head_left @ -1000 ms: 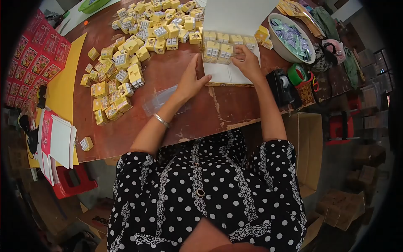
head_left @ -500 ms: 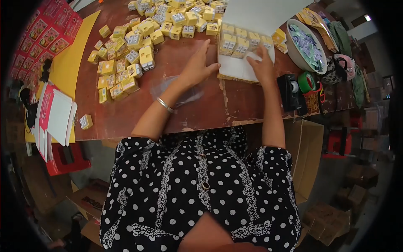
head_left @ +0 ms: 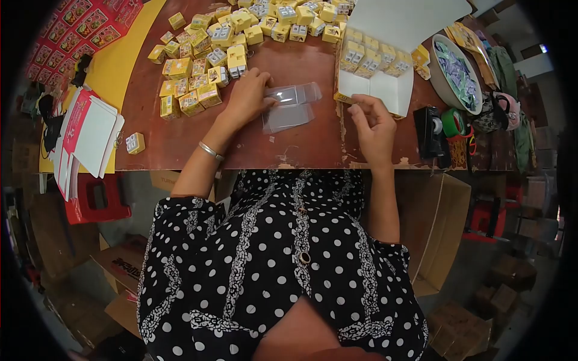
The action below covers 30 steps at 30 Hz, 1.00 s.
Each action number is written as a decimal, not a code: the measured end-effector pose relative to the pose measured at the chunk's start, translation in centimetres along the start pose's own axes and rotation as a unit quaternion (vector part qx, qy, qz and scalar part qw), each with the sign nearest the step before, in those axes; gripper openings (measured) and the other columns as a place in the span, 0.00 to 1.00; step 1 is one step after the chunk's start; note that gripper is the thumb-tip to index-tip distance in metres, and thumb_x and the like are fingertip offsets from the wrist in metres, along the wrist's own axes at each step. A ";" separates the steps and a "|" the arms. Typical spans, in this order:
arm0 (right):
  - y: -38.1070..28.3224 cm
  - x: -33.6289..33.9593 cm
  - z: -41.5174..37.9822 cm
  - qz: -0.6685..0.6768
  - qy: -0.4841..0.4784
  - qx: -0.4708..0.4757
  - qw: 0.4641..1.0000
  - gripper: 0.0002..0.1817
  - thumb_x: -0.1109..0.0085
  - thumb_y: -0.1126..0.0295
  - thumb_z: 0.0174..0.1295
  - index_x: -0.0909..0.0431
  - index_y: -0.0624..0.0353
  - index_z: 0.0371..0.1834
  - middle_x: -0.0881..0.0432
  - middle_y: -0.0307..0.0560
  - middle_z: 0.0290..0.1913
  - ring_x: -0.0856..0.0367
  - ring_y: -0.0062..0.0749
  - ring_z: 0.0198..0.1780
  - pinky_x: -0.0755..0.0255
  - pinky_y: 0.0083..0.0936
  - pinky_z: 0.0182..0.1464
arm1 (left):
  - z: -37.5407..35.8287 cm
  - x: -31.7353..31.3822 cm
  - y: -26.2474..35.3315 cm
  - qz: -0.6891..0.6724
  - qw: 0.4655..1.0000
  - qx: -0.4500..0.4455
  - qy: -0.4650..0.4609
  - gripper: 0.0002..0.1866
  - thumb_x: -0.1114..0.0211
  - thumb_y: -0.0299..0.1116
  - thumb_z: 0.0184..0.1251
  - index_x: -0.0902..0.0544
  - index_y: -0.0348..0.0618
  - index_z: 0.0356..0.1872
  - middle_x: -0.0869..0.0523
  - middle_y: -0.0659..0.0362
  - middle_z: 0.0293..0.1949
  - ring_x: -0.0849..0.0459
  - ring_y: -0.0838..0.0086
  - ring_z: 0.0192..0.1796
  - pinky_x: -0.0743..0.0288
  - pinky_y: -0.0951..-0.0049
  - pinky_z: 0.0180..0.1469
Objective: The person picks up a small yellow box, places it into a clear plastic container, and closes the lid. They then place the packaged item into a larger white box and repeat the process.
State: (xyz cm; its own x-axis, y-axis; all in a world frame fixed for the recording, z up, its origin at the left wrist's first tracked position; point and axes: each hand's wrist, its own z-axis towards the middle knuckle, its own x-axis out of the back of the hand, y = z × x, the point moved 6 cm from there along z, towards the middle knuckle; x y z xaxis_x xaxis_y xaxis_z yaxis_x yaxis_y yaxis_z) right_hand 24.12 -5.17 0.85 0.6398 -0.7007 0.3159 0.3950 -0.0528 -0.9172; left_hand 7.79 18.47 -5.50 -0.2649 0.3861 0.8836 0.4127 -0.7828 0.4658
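Note:
My left hand is over the table beside the clear plastic sleeves, its fingers bent and apart and its thumb at the sleeves' left edge. Near the front edge of an open white-lined box is my right hand, thumb and index finger slightly apart, with nothing visible between them. Small yellow packs stand in rows in the back part of that box; its front part shows bare white bottom. The box's white lid is raised at the back.
Many loose yellow packs cover the back left of the table. A single pack lies near the left front, beside white-and-pink cards. At right are a bowl of sachets, a tape dispenser and green tape.
My right hand has moved back from inside the box to its front edge. My left hand has drawn left, away from the box, and the plastic sleeves show more fully. The view has shifted.

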 end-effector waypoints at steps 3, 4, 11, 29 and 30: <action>-0.3 -2.6 -0.7 -0.002 -0.029 -0.007 1.000 0.12 0.43 0.76 0.75 0.20 0.68 0.58 0.14 0.43 0.44 0.16 0.19 0.40 0.22 0.17 0.43 | -0.9 1.7 0.8 -0.058 0.992 -0.015 0.111 0.23 0.19 0.34 0.52 0.18 0.40 0.47 0.15 0.52 0.42 0.15 0.56 0.48 0.21 0.60 0.51; -0.8 -3.4 -0.8 0.041 -0.039 -0.016 0.998 0.13 0.44 0.76 0.75 0.21 0.69 0.58 0.14 0.44 0.46 0.16 0.20 0.40 0.22 0.18 0.43 | -1.6 2.3 1.5 -0.158 0.984 0.009 0.087 0.18 0.21 0.31 0.56 0.18 0.39 0.45 0.14 0.52 0.39 0.14 0.57 0.44 0.20 0.62 0.48; -2.5 -6.1 -1.3 0.096 -0.121 -0.049 0.987 0.16 0.45 0.75 0.75 0.24 0.69 0.63 0.15 0.51 0.56 0.15 0.22 0.39 0.19 0.19 0.42 | -6.6 6.2 5.5 -0.227 0.955 -0.084 0.169 0.08 0.27 0.23 0.63 0.17 0.38 0.41 0.11 0.53 0.35 0.12 0.59 0.36 0.19 0.67 0.40; -4.6 -8.7 -3.9 0.281 -0.447 -0.229 0.818 0.29 0.48 0.74 0.72 0.41 0.66 0.75 0.19 0.62 0.65 0.09 0.36 0.32 0.14 0.20 0.30 | -12.4 3.8 7.5 -0.069 0.980 -0.136 0.131 0.36 0.21 0.44 0.57 0.24 0.42 0.65 0.15 0.48 0.55 0.16 0.50 0.56 0.23 0.54 0.60; -4.9 -8.3 -3.2 0.240 -0.431 -0.211 0.844 0.22 0.47 0.72 0.73 0.32 0.70 0.68 0.15 0.60 0.59 0.10 0.31 0.30 0.16 0.19 0.28 | -12.8 3.4 7.0 -0.133 0.981 -0.103 0.094 0.34 0.23 0.43 0.59 0.24 0.42 0.64 0.13 0.47 0.51 0.14 0.50 0.53 0.19 0.55 0.55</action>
State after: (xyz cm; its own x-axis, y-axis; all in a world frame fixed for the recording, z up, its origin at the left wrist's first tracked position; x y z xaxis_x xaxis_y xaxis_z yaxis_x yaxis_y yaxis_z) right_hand 14.76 -1.40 1.90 0.9732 0.0556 -0.2233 -0.1988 -0.2857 -0.9375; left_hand -1.34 8.08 0.14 -0.5033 0.5077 0.6993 0.1284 -0.7563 0.6415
